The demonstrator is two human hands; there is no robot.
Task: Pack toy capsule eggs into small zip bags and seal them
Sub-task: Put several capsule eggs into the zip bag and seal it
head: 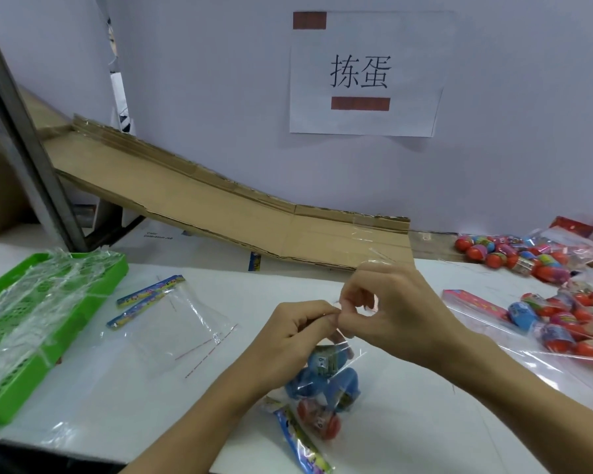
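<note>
A small clear bag hangs below my hands at the table's centre, holding blue and red capsule eggs and a long colourful stick packet. My left hand pinches the bag's top edge with curled fingers. My right hand pinches the same top edge from the right, its fingertips meeting those of the left hand. An empty clear bag with a red seal strip lies flat to the left. Two colourful stick packets lie beside it.
A green plastic basket covered with clear film stands at the left. Loose capsule eggs and large bags of eggs fill the right side. A cardboard ramp slopes along the back wall under a paper sign.
</note>
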